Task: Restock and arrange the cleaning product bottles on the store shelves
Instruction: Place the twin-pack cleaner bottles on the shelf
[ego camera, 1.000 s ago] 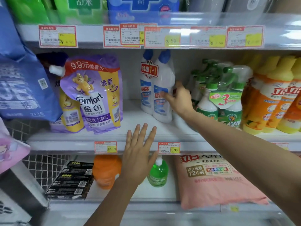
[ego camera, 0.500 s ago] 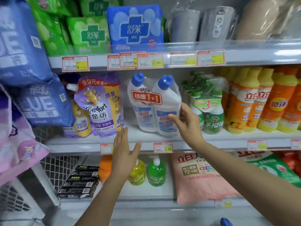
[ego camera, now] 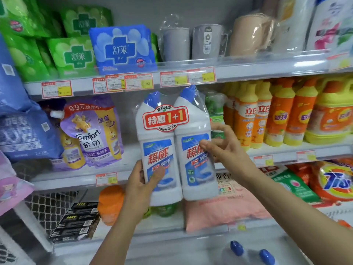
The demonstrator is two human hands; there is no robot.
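Head view: the twin pack (ego camera: 172, 150) of blue-capped white cleaner bottles was held upright in the air, just in front of the middle shelf (ego camera: 282, 153), between purple pouches (ego camera: 95, 134) at left and orange bottles (ego camera: 267, 115) at right. The left hand (ego camera: 139, 186) gripped its lower left edge; the right hand (ego camera: 227, 150) pinched the right bottle.

Price tags (ego camera: 141, 82), upper shelf edge: print blurred, unreadable.
Green spray bottles (ego camera: 215, 104), middle shelf: mostly hidden behind twin-pack (ego camera: 166, 150).
Green bottle (ego camera: 166, 209), lower shelf: only its base shows below the pack.
Blue-capped bottles (ego camera: 236, 248), near, at bottom edge: blurred, bodies cut off.
Tide bag (ego camera: 336, 182): cut by right edge.
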